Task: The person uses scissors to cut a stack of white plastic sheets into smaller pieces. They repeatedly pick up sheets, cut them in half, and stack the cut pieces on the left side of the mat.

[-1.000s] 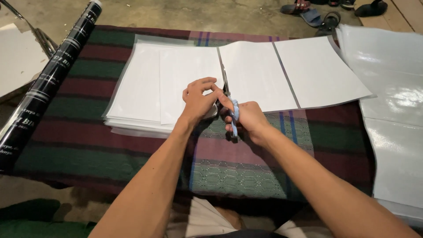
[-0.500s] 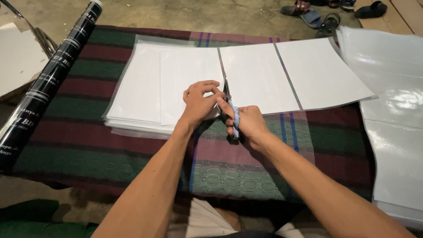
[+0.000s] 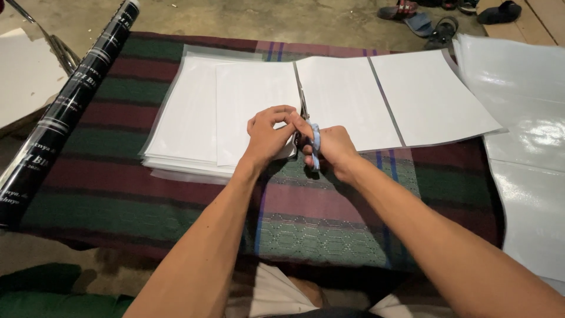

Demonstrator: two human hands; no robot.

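Seen from above, a person's 2 bare forearms reach in from 6 o'clock and meet at the centre of a striped green and maroon woven cloth (image 3: 176, 194) spread on the ground. The right hand (image 3: 332, 147) has its fingers curled tight through the light blue handles of a pair of scissors (image 3: 310, 138), whose blades point toward 12 o'clock along a cut line in a white rectangular sheet (image 3: 306, 100). The left hand (image 3: 268, 135), touching the scissors from 9 o'clock, has bent fingers pressing down and pinching the sheet's near edge. Under and to 9 o'clock of that sheet lies a stack of white paper (image 3: 182, 123). A separate white cut sheet (image 3: 432, 97) lies at 2 o'clock. A black printed roll (image 3: 70, 106) lies slanted at 9 o'clock. Glossy white sheeting (image 3: 524, 118) covers the 3 o'clock edge, and dark sandals (image 3: 424, 17) sit at 1 o'clock.
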